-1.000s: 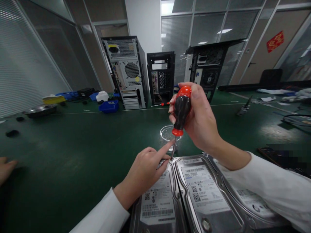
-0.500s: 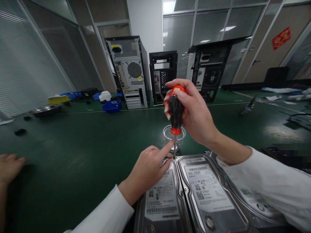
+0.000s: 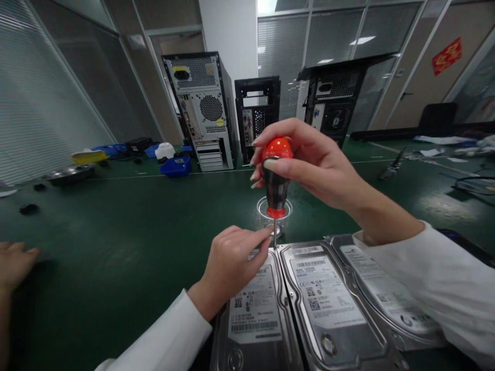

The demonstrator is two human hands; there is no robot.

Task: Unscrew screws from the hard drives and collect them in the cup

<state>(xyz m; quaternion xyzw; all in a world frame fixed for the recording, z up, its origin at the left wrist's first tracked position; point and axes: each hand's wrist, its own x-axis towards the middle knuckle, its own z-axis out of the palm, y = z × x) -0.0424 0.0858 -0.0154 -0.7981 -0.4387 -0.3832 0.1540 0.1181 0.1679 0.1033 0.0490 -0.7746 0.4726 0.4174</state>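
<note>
My right hand (image 3: 317, 165) is wrapped round the red and black handle of a screwdriver (image 3: 276, 190), which stands upright. Its thin shaft points down at the far right corner of the left hard drive (image 3: 256, 314). My left hand (image 3: 232, 263) lies over that drive's far end, index finger and thumb pinching at the shaft near its tip. The tip itself and the spot under it are partly hidden. A second hard drive (image 3: 330, 293) lies label up right beside the first. My right sleeve partly covers a third hard drive (image 3: 373, 273).
Behind the screwdriver stands a clear cup (image 3: 289, 210). Computer cases (image 3: 211, 108) line the table's back, near a blue tray (image 3: 176, 167). A metal bowl (image 3: 71, 174) sits far left. Another person's hand (image 3: 17, 263) rests at the left edge. Pliers (image 3: 390, 169) lie right.
My right hand has shifted its grip on the screwdriver handle, with the thumb now lying across it. The left hand keeps its place at the shaft. The view has moved slightly.
</note>
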